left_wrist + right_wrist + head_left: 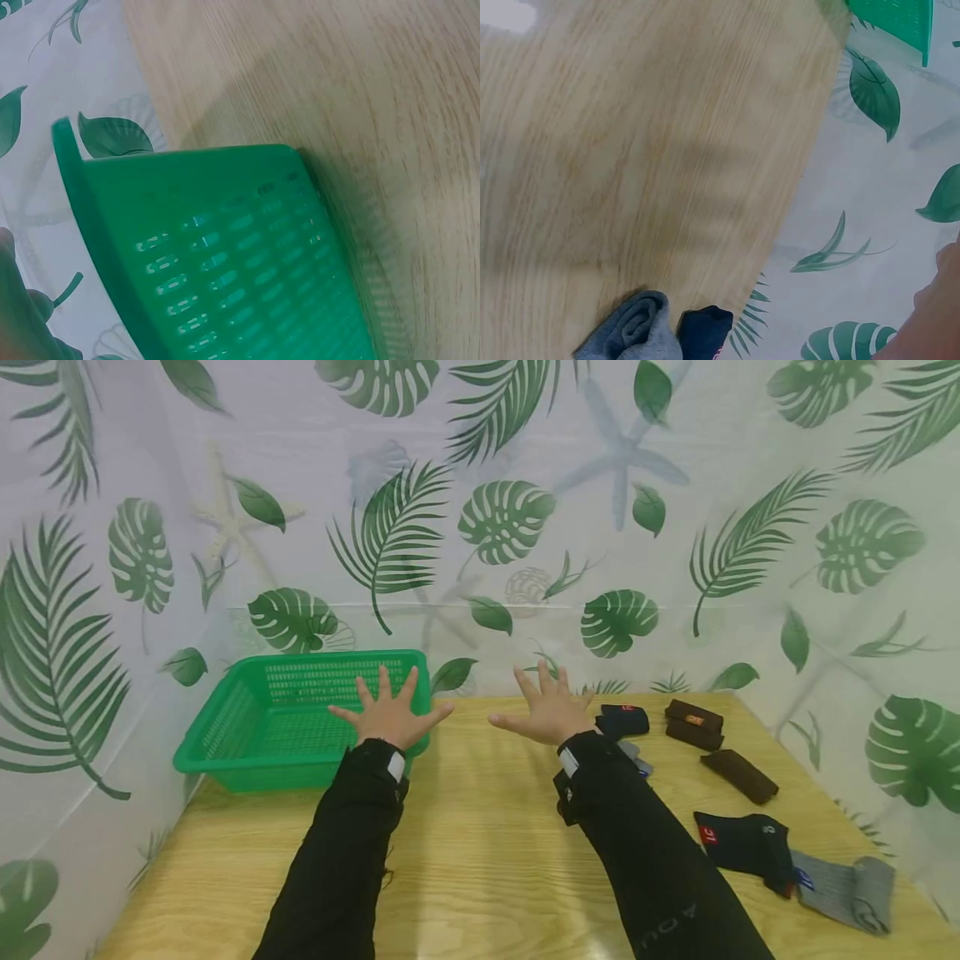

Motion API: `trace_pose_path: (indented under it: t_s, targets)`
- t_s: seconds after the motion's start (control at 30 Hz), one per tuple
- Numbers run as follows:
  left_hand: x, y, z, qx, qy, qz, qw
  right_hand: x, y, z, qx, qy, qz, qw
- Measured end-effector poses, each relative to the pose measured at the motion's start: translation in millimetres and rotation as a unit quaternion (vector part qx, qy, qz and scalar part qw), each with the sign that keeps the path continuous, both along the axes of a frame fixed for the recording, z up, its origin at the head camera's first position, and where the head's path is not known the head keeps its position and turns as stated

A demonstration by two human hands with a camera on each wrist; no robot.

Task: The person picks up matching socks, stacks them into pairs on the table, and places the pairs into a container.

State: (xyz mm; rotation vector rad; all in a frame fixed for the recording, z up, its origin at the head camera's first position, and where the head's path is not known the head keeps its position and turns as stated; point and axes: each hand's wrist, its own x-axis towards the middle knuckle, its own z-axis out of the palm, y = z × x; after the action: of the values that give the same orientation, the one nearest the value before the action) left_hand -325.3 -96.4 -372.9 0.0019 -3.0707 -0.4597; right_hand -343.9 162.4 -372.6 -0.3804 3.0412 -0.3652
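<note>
Black sleeve (pixel 660 852) partly hides a grey sock (pixel 631 749), left grip (pixel 388 720) and right grip (pixel 552 713) splayed.

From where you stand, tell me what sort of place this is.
Probably a makeshift indoor work corner: a wood-grain table backed by leaf-patterned sheeting, with a green plastic basket on it and what look like folded socks to the right.

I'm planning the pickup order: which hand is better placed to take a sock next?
Probably the right hand: empty, nearer the folded navy sock, with the other socks also on that side. The left hand, also empty, is by the green basket.
</note>
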Motion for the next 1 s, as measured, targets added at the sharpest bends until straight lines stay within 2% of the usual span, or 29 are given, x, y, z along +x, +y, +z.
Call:
trace_pose_path:
  t_s: [0.17,0.37,0.47,0.63,0.73,0.87,0.93,1.0]
  targets:
    - [0.4,-1,-6.1,0.005,-0.001,0.001,1.0000,8.7,2,-3.3,-0.027,-0.022,-0.007,0.999]
    - [-1.4,-4,-13.1,0.014,-0.001,-0.014,0.9998,11.0,28,-24.2,-0.049,-0.072,-0.058,0.995]
    - [-4.0,-7,-12.7,0.014,0.003,-0.017,0.9998,9.0,45,-32.7,-0.066,-0.085,-0.085,0.991]
    - [-4.2,-9,-6.9,0.013,0.008,-0.027,0.9995,3.0,64,-42.7,-0.075,-0.076,-0.085,0.991]
    - [-1.2,-6,-6.4,0.014,0.020,-0.050,0.9985,3.4,76,-46.9,-0.068,-0.074,-0.097,0.990]
    - [7.5,6,-8.9,0.008,0.056,-0.098,0.9936,9.1,94,-54.2,-0.045,-0.080,-0.110,0.990]
    - [14.7,13,-10.2,0.007,0.083,-0.128,0.9883,11.4,104,-59.8,-0.028,-0.077,-0.107,0.991]
    - [24.4,22,-11.1,0.013,0.125,-0.168,0.9777,12.5,112,-66.7,-0.020,-0.067,-0.103,0.992]
